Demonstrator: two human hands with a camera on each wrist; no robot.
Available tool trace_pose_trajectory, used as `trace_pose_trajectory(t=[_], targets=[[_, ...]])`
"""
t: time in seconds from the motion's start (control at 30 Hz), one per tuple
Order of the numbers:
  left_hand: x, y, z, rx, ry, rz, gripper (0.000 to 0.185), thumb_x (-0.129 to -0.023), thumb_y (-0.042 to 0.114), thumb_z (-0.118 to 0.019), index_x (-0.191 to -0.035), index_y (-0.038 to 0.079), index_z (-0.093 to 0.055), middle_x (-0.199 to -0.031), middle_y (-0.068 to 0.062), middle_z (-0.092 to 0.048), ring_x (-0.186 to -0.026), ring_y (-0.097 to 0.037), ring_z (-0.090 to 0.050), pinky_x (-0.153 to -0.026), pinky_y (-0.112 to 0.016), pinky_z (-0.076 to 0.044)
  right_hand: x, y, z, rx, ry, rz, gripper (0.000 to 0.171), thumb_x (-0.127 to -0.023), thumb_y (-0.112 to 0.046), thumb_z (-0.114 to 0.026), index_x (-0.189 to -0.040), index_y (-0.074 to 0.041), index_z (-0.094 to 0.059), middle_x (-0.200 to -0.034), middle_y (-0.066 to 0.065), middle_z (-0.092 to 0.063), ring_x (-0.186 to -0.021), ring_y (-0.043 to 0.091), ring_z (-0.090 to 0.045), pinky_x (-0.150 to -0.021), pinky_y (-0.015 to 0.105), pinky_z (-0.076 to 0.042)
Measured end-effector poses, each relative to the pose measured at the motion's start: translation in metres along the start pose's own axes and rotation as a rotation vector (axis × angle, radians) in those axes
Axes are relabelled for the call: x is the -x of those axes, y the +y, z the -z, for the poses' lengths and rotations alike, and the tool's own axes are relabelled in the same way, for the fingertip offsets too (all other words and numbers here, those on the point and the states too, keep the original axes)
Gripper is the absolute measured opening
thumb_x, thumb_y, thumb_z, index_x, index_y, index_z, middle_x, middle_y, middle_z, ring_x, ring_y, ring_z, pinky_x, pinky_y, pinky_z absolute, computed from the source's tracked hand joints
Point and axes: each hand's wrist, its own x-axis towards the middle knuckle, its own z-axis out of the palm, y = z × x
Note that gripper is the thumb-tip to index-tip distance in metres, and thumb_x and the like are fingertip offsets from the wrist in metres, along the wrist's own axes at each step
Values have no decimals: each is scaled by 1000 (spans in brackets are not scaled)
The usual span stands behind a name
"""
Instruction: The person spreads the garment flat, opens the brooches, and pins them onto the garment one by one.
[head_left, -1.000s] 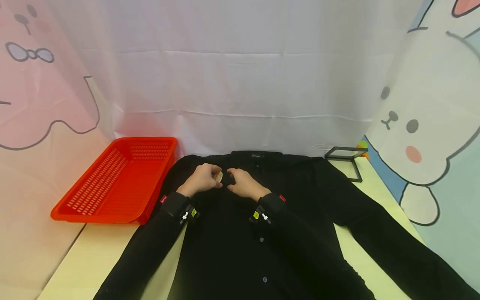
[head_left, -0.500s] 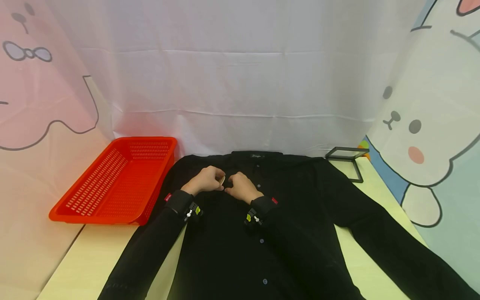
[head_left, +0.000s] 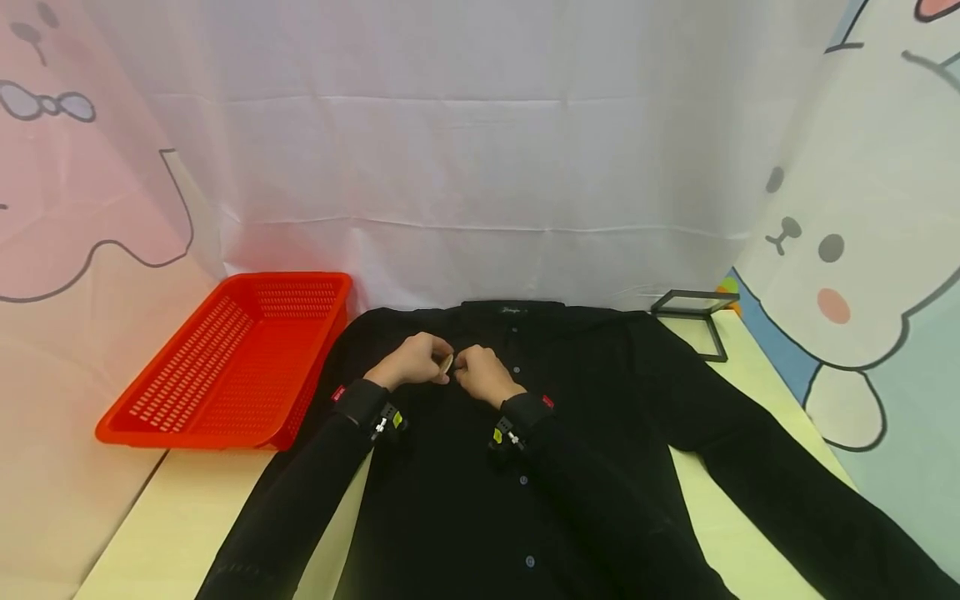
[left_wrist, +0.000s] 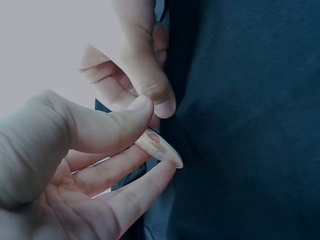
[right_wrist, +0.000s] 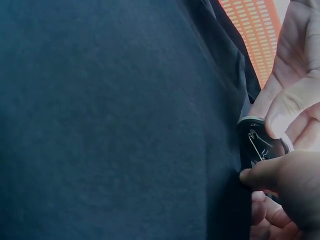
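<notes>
A black shirt (head_left: 525, 467) lies flat on the table (head_left: 187, 517), buttons up, with its collar at the far side. Both hands are close together on the shirt's chest, just near of the collar.

The left hand (head_left: 411, 362) pinches a small round badge (head_left: 446, 364) between thumb and fingers. In the left wrist view the badge (left_wrist: 159, 148) stands on its edge against the cloth, pale with a picture on it. In the right wrist view you can see its dark back (right_wrist: 257, 145) (with a safety pin on it).

The right hand (head_left: 480, 373) touches the left hand. Its thumb and finger pinch the shirt cloth right at the badge's pin.

A red basket (head_left: 225, 367) sits on the left, just beside the shirt's sleeve. A black frame (head_left: 693, 304) stands at the far right
</notes>
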Motion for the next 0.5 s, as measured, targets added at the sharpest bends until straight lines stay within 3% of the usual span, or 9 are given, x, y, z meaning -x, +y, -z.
trace_pose_trajectory(t=[0.2, 0.5], targets=[[-1, 3, -2, -4, -11, 5, 51, -74, 5, -82, -122, 2, -65, -123, -14, -66, -109, -26, -62, -86, -36, -54, 0, 3, 3, -22, 21, 34, 14, -89, -3, -60, -79, -7, -69, -66, 0, -56, -52, 10, -47, -50, 21, -36], [-4, 5, -5, -41, 2, 4, 52, -69, 9, -86, -118, 4, -68, -118, -9, -69, -101, -23, -63, -82, -34, -53, -1, 7, 1, -84, 26, -9, 11, -90, -7, -61, -82, -5, -69, -62, -3, -49, -50, 9, -42, -50, 21, -32]])
